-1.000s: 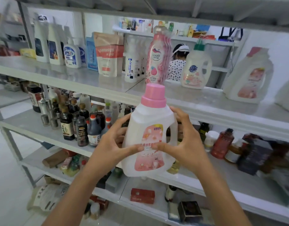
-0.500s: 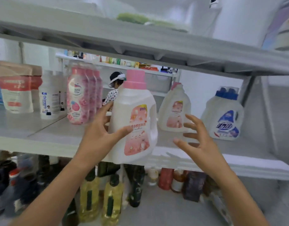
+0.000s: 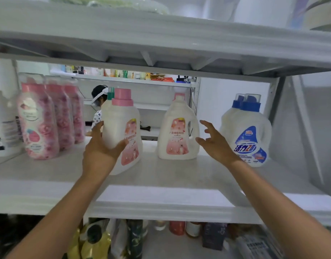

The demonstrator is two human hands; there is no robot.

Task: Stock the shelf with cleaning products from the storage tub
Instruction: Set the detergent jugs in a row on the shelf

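Fingers (image 3: pixel 98 128) of the left hand (image 3: pixel 99 156) wrap the white pink-capped plastic detergent jug (image 3: pixel 123 126), centre-left on the grey shelf (image 3: pixel 161 178). Right hand (image 3: pixel 216 143) hovers spread, empty, near a matching jug (image 3: pixel 177 135); open shelf lies between.

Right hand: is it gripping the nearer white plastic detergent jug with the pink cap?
No, the right hand is open with fingers spread; the left hand grips that jug.

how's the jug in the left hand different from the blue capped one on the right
The held jug has a pink cap; the blue-capped jug, a blue one. The held jug's label is pink, the blue-capped jug's blue and white. The left hand grips the held jug near the shelf front; the blue-capped jug stands free further back. Both are white plastic jugs.
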